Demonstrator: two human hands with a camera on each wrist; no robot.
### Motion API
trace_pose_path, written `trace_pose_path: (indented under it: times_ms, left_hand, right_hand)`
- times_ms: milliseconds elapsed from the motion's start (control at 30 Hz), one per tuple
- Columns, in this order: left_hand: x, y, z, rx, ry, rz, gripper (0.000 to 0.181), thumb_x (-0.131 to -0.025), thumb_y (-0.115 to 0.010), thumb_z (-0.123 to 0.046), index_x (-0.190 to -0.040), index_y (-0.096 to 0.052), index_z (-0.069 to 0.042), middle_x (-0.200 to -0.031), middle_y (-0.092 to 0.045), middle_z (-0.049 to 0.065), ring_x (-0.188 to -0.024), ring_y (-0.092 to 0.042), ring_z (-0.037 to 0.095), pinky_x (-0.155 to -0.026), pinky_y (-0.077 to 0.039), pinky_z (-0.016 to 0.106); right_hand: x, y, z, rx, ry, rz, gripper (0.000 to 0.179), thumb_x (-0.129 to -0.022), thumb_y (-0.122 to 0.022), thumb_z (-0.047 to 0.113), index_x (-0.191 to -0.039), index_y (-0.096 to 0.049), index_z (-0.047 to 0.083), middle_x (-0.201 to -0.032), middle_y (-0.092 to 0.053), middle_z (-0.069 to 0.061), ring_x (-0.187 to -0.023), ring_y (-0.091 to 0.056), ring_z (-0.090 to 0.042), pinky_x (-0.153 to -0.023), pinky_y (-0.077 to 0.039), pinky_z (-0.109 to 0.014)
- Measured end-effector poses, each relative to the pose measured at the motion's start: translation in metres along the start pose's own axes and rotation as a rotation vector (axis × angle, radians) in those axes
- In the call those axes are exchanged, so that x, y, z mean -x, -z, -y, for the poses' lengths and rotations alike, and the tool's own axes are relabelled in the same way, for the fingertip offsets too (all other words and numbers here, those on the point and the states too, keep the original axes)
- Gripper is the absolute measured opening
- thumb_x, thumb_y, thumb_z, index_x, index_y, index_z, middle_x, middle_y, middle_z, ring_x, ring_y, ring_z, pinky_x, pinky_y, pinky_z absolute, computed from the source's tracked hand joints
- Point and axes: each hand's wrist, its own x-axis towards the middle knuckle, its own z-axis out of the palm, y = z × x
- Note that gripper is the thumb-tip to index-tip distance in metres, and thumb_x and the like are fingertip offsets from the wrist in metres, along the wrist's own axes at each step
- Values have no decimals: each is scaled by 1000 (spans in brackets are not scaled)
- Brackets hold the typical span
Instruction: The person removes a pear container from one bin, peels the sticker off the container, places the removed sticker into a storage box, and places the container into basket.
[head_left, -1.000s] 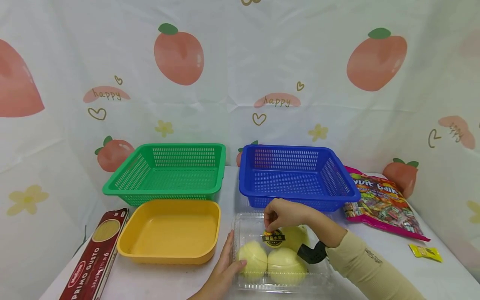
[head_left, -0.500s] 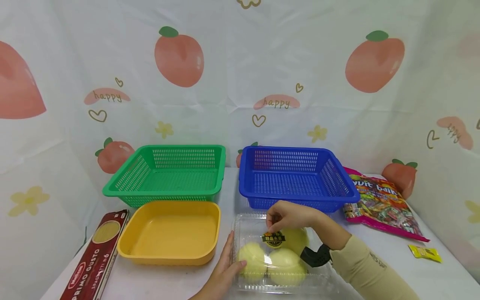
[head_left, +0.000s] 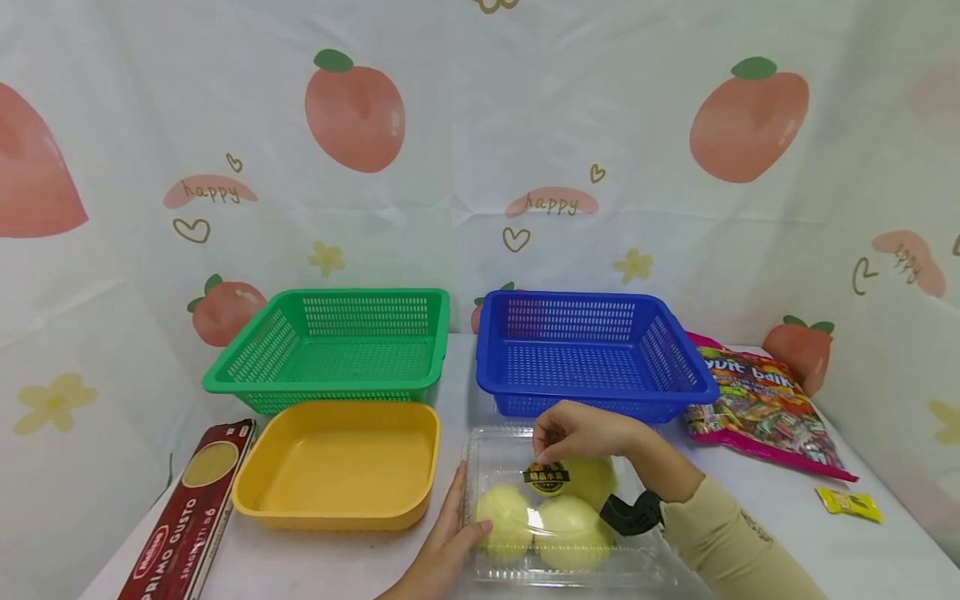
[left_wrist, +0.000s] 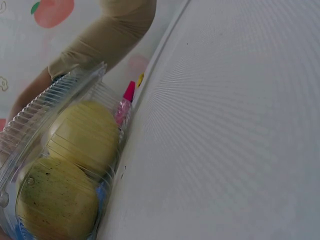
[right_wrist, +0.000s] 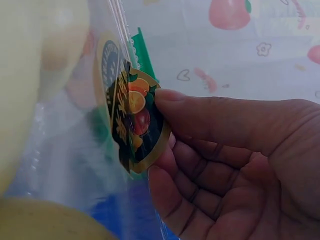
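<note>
A clear plastic clamshell box (head_left: 501, 454) holds several round pale-yellow fruits (head_left: 573, 531); two of the fruits (left_wrist: 84, 135) show through its side in the left wrist view. On its lid is a black and gold fruit sticker (right_wrist: 142, 117). My right hand (head_left: 581, 433) pinches the sticker's far edge between thumb and fingertips. In the right wrist view that half stands bent away from the lid, while the other half lies against the plastic. My left hand (head_left: 448, 533) rests along the box's left side, fingers fairly straight, thumb over the lid's edge.
Behind the box stands a blue basket (head_left: 483, 358), with a green basket (head_left: 442, 350) to its left. A yellow tub (head_left: 337, 521) and a red spaghetti pack (head_left: 187, 508) lie left. At right are a candy bag (head_left: 772, 408) and a small yellow packet (head_left: 850, 504).
My right hand has shifted slightly to the right, still pinching the sticker, and then stays nearly still. The left hand and the box have kept their places.
</note>
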Motion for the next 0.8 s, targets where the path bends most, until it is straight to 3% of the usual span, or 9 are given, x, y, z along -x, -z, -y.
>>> trace_pose_path:
  times_ms: [467, 700, 800]
  left_hand:
    - [0, 0, -1, 0, 14, -7, 82, -94, -48, -24, -150, 12, -15, -153, 22, 17, -138, 24, 40, -106, 16, 62]
    - [-1, 0, -2, 3, 13, -6, 82, -95, -48, -23, -150, 12, -15, -153, 22, 17, -138, 24, 40, -106, 16, 62]
    - [-1, 0, -1, 6, 13, 1, 81, -95, -47, -23, -149, 13, -15, -153, 23, 17, -138, 24, 40, -106, 15, 62]
  right_hand:
    - [1, 5, -12, -117, 66, 35, 14, -87, -62, 6, -84, -60, -7, -76, -58, -1, -63, -46, -3, -56, -40, -15]
    - [2, 4, -12, -138, 71, 2, 15, -86, -64, 6, -85, -61, -8, -77, -61, -3, -64, -50, -3, -57, -42, -15]
    - [2, 3, -11, -136, 74, 0, 18, -86, -63, 5, -98, -61, -7, -78, -64, -12, -67, -56, -5, -61, -48, -18]
